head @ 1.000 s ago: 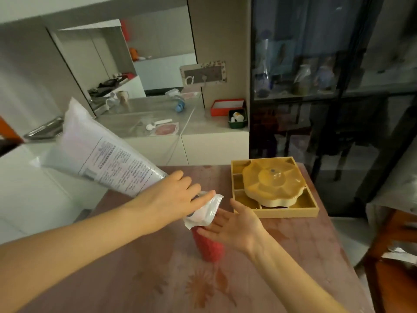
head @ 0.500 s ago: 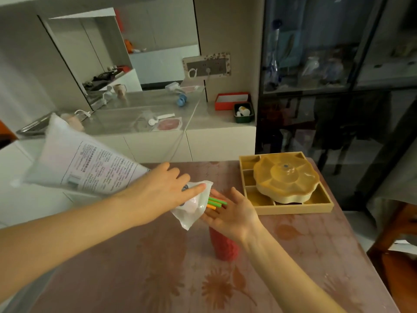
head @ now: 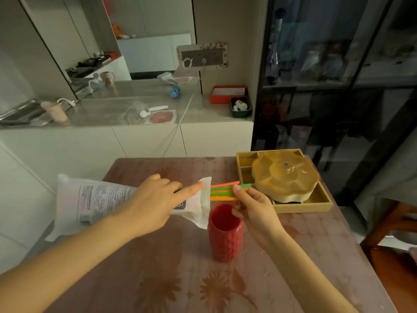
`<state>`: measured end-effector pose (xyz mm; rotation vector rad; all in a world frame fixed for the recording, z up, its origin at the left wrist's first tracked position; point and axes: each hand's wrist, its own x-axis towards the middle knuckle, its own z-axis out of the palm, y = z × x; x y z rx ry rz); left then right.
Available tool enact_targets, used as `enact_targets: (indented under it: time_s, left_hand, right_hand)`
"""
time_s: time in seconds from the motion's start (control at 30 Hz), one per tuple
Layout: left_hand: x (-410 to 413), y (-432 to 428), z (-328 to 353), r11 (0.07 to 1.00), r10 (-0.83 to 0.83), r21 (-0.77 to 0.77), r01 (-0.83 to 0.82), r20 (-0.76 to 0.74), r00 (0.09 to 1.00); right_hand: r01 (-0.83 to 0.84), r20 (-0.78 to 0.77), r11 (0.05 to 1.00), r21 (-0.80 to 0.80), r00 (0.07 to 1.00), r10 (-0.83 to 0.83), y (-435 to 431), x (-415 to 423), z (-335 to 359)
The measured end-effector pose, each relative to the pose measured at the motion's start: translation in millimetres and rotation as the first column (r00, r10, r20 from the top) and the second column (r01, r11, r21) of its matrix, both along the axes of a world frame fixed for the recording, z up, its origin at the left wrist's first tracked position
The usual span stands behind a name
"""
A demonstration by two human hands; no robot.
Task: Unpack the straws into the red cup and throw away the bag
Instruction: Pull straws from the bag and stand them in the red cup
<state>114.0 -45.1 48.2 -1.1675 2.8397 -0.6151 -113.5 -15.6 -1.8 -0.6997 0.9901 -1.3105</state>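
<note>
Ideally the right hand [head: 252, 207], pinching the straws [head: 222, 192], draws them straight out while the left hand [head: 155, 201], grip curled round the bag [head: 97, 199], steadies it beside the red cup [head: 225, 240].

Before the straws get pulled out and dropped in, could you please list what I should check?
1. The red cup stands upright, mouth open: ok.
2. The straws poke out of the bag: ok.
3. The right hand pinches the straws' ends: ok.
4. The left hand grips the bag: ok.
5. The straws aim down into the cup: not ok, they lie level.
6. Straws left inside the bag: cannot tell.
</note>
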Motion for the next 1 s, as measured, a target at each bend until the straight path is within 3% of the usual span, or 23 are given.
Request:
enact_targets:
  time_s: [0.13,0.23,0.5,0.67,0.8,1.0]
  left_hand:
    - [0.9,1.8,-14.3,0.999,0.039,0.036,-0.036,-0.101,0.994]
    - [-6.4,4.0,-24.1,0.997,0.032,0.076,-0.019,-0.178,0.984]
    - [-2.9,10.8,-49.6,0.978,0.129,0.2,-0.064,-0.335,0.933]
    - [0.6,14.4,-63.1,0.97,0.18,0.225,-0.09,-0.422,0.888]
    - [13.8,8.7,-72.9,0.969,0.204,0.217,-0.118,-0.432,0.878]
    - [37.0,-4.8,-88.6,0.956,0.265,0.233,-0.178,-0.429,0.863]
  right_hand:
    - [0.054,-0.064,0.998,0.027,0.997,-0.052,-1.0,-7.7,-6.7]
    - [-0.02,-0.091,0.998,0.053,0.996,0.025,-0.8,9.6,-12.8]
    - [0.202,0.234,0.979,0.04,0.95,-0.206,-28.3,14.5,9.0]
    - [0.417,0.49,0.908,0.051,0.782,-0.387,-45.1,-3.4,41.6]
    - [0.554,0.48,0.833,0.02,0.725,-0.494,-50.1,-32.4,58.9]
    - [0.625,0.319,0.765,-0.154,0.765,-0.56,-45.0,-59.6,72.4]
